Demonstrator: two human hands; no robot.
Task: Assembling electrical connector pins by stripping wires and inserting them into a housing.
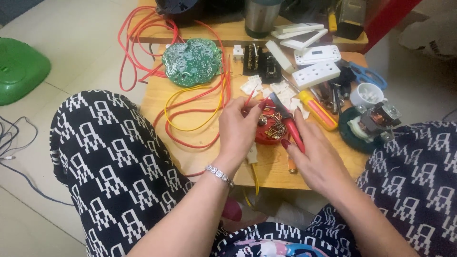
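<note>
Left hand (pixel 238 128) pinches a red wire (pixel 249 98) between thumb and forefinger above a red disc (pixel 266 135) at the middle of a wooden table (pixel 200 147). Right hand (pixel 316 157), fingers curled together, grips red-handled pliers (pixel 288 121), tips over the disc. A green board (pixel 192 62) lies behind; a yellow screwdriver (pixel 318 110) lies to the right.

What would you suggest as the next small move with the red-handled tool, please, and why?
Probably ease the tool's tip onto the end of the red wire. The left hand pinches the red wire just above the red round part, while the right hand holds the red-handled tool angled across that part, its tip close to the wire.
</note>
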